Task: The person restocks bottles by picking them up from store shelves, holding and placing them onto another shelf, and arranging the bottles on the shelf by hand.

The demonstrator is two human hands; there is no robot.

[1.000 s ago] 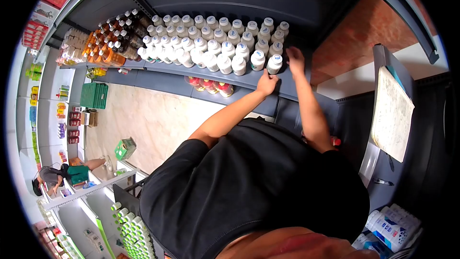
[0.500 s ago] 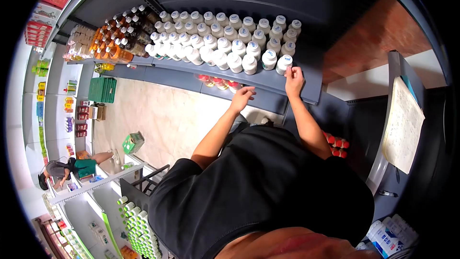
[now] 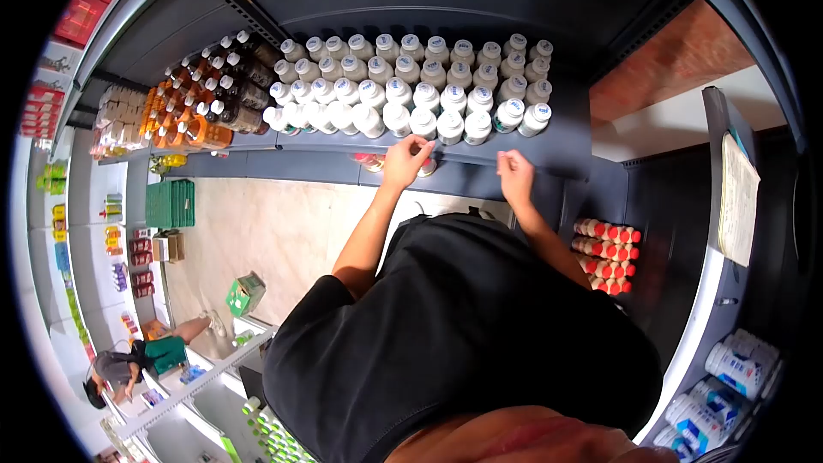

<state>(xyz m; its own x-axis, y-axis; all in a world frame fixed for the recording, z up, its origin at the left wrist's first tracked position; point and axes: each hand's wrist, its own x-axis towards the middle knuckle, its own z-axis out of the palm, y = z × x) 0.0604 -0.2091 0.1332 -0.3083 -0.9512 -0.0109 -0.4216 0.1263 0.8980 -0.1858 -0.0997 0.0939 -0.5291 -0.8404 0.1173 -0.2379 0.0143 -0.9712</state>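
Observation:
Rows of white bottles (image 3: 450, 126) with white caps stand upright on the dark grey shelf (image 3: 561, 146). My left hand (image 3: 406, 162) is at the shelf's front edge, just below a front-row white bottle (image 3: 423, 123). Its thumb and fingers are bent but apart, and I see nothing between them. Whether the fingertips touch that bottle, I cannot tell. My right hand (image 3: 514, 175) hovers before the shelf edge with its fingers curled in and nothing visible in them. It is apart from the bottles at the right end of the front row.
Left of the white bottles stand dark brown bottles (image 3: 250, 94) and orange bottles (image 3: 199, 131). Red-capped bottles (image 3: 607, 250) are low on the right. An open notebook (image 3: 737, 201) rests at far right. Green crates (image 3: 170, 203) and a green box (image 3: 246, 294) are on the floor. Another person (image 3: 120, 369) is at lower left.
My right hand has left the end bottle and drawn back from the shelf. My left hand has moved up to the front row. The front-right bottles now stand closer together. The view has shifted.

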